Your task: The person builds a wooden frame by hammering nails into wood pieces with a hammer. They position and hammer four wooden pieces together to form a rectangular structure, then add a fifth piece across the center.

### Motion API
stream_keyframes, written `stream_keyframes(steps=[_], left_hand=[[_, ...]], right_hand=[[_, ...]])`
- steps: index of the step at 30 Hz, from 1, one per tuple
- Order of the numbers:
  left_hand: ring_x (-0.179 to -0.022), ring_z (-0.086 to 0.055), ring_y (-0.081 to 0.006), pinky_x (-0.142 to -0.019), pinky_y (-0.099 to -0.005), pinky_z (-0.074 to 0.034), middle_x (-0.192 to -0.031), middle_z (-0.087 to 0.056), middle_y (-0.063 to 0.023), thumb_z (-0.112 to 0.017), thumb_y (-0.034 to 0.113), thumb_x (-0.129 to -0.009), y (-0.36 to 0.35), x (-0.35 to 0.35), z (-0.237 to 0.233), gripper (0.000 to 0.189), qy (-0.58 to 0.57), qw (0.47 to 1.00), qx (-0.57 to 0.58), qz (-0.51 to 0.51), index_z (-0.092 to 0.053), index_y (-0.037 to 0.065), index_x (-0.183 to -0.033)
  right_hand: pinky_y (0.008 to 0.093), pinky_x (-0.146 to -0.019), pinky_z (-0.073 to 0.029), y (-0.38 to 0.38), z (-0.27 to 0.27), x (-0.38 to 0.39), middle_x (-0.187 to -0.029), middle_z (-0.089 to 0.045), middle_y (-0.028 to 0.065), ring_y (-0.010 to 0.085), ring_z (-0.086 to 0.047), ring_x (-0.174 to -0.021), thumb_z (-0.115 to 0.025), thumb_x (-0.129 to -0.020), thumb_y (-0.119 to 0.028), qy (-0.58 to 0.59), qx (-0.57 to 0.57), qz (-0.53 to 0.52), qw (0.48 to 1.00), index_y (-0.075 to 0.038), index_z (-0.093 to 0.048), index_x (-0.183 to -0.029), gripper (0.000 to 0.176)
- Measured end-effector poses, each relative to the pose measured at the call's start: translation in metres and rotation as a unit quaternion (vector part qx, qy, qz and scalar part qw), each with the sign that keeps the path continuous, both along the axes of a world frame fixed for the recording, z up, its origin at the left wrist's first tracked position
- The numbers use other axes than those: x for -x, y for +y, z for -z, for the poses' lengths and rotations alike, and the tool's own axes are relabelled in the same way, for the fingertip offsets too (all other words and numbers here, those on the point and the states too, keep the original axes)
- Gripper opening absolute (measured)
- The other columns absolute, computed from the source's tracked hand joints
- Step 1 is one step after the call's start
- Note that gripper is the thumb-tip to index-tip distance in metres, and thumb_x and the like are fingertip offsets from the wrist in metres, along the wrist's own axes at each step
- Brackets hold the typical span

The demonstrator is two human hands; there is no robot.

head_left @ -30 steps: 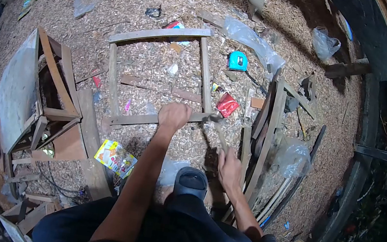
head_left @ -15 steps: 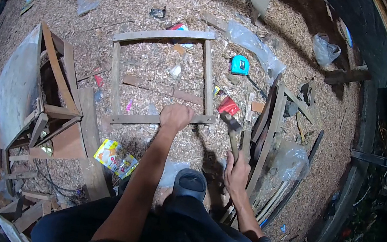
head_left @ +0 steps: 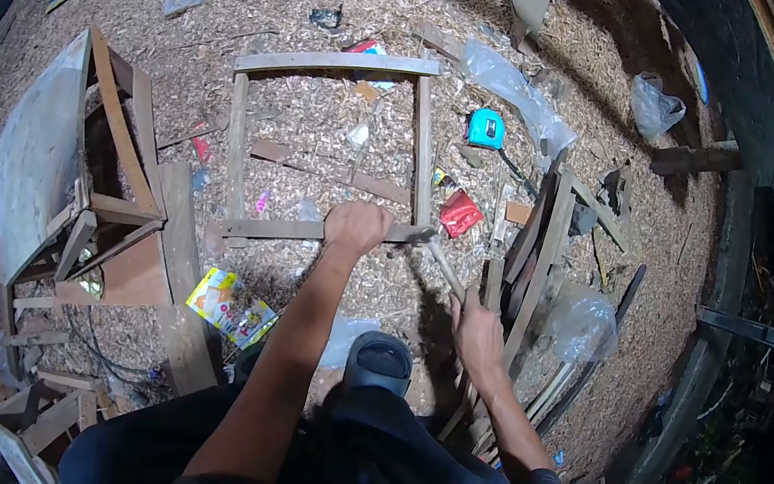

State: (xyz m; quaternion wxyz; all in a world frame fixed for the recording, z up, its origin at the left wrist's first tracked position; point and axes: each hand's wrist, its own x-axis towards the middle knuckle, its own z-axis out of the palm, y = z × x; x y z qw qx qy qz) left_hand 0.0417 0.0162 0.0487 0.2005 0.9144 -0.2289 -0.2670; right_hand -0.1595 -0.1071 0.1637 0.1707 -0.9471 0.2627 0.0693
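Note:
A rectangular wooden frame (head_left: 337, 63) lies on ground covered in wood shavings. My left hand (head_left: 358, 228) is closed around its near rail, right of the rail's middle. In my right hand (head_left: 479, 339) is the handle of a hammer (head_left: 446, 271), whose head is at the right end of that rail, at the frame's near right corner. The head is small and slightly blurred, so contact with the wood is hard to confirm. Inside the frame a loose wooden strip (head_left: 330, 171) lies across the shavings.
A turquoise tape measure (head_left: 485, 128) and a red packet (head_left: 459, 213) lie right of the frame. Stacked wood strips (head_left: 537, 266) stand near my right hand. At left is a wooden structure (head_left: 120, 139), with a yellow packet (head_left: 231, 307) nearer my feet. One sandal (head_left: 380, 361) shows below.
The hammer has swung left and down, from beside the frame to its near right corner. My right hand has shifted slightly; my left hand still grips the rail.

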Motion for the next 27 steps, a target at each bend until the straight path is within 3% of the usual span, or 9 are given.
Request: stream_keyframes(steps=[3,7,9,10,13,15,18,22,27], left_hand=[[-0.081,-0.067,-0.0396,-0.080,-0.0467,-0.053,-0.084,-0.068,-0.0243,-0.044,0.034,-0.087,-0.003,-0.004,-0.001,0.045,-0.011,1.000,0.007,-0.004,-0.073,0.001,-0.079],[-0.081,-0.068,-0.0394,-0.079,-0.0464,-0.053,-0.083,-0.068,-0.0236,-0.043,0.035,-0.088,-0.001,0.000,0.000,0.045,0.001,1.000,-0.006,-0.001,-0.073,0.002,-0.077],[-0.080,-0.068,-0.0394,-0.079,-0.0463,-0.053,-0.083,-0.068,-0.0237,-0.043,0.035,-0.088,-0.001,0.000,-0.001,0.046,-0.001,1.000,-0.007,0.005,-0.073,0.002,-0.078],[-0.080,-0.068,-0.0395,-0.078,-0.0462,-0.054,-0.083,-0.068,-0.0238,-0.043,0.036,-0.088,-0.002,-0.001,-0.002,0.046,-0.005,1.000,-0.007,0.008,-0.073,0.002,-0.078],[-0.080,-0.068,-0.0394,-0.078,-0.0460,-0.054,-0.082,-0.068,-0.0241,-0.043,0.037,-0.088,-0.002,0.000,0.000,0.047,-0.019,1.000,0.002,-0.003,-0.074,0.002,-0.078],[-0.080,-0.068,-0.0392,-0.078,-0.0458,-0.054,-0.082,-0.068,-0.0242,-0.043,0.037,-0.088,0.000,0.000,-0.002,0.047,-0.010,1.000,-0.003,0.002,-0.074,0.002,-0.078],[-0.080,-0.068,-0.0388,-0.078,-0.0456,-0.054,-0.083,-0.068,-0.0244,-0.043,0.037,-0.088,-0.001,-0.001,-0.001,0.047,-0.005,1.000,-0.004,0.008,-0.074,0.002,-0.078],[-0.080,-0.068,-0.0383,-0.079,-0.0454,-0.054,-0.084,-0.068,-0.0248,-0.043,0.036,-0.088,-0.004,-0.003,0.006,0.047,0.002,1.000,-0.014,0.018,-0.073,0.001,-0.079],[-0.080,-0.068,-0.0381,-0.079,-0.0457,-0.054,-0.083,-0.068,-0.0242,-0.041,0.036,-0.088,-0.001,-0.003,-0.001,0.048,0.003,1.000,-0.011,0.015,-0.073,0.001,-0.079]], right_hand=[[0.0534,-0.051,-0.044,-0.012,-0.004,-0.002,-0.059,-0.057,0.0263,0.0461,-0.059,-0.058,-0.058,-0.095,-0.027,0.042,0.012,-0.004,0.999,0.000,-0.052,-0.090,0.028],[0.0536,-0.052,-0.044,0.004,-0.012,0.003,-0.061,-0.056,0.0266,0.0461,-0.060,-0.059,-0.058,-0.096,-0.026,-0.103,-0.036,0.050,0.993,0.000,-0.051,-0.090,0.027],[0.0535,-0.051,-0.045,0.003,0.013,0.011,-0.061,-0.057,0.0259,0.0458,-0.060,-0.059,-0.056,-0.096,-0.028,-0.089,-0.019,0.013,0.996,0.000,-0.051,-0.089,0.029],[0.0537,-0.050,-0.046,-0.002,0.019,0.010,-0.061,-0.059,0.0251,0.0455,-0.061,-0.058,-0.055,-0.097,-0.031,0.060,0.028,-0.007,0.998,0.000,-0.051,-0.089,0.032],[0.0540,-0.050,-0.047,-0.006,-0.001,0.002,-0.061,-0.059,0.0244,0.0452,-0.061,-0.058,-0.054,-0.097,-0.033,0.093,0.057,-0.019,0.994,0.000,-0.051,-0.088,0.035],[0.0535,-0.050,-0.047,0.000,-0.023,-0.002,-0.062,-0.060,0.0247,0.0454,-0.061,-0.059,-0.054,-0.097,-0.034,0.078,0.031,-0.005,0.996,0.000,-0.051,-0.088,0.035],[0.0534,-0.052,-0.047,0.005,-0.034,-0.002,-0.064,-0.060,0.0256,0.0457,-0.061,-0.061,-0.056,-0.096,-0.031,-0.067,0.010,-0.004,0.998,-0.001,-0.049,-0.089,0.032],[0.0553,-0.052,-0.046,-0.014,0.019,0.005,-0.064,-0.061,0.0247,0.0462,-0.061,-0.060,-0.056,-0.095,-0.031,0.045,0.031,-0.011,0.998,-0.001,-0.049,-0.092,0.031],[0.0559,-0.055,-0.046,-0.005,-0.020,-0.010,-0.062,-0.058,0.0272,0.0481,-0.060,-0.062,-0.056,-0.096,-0.033,0.039,0.024,0.000,0.999,-0.001,-0.052,-0.094,0.032]])
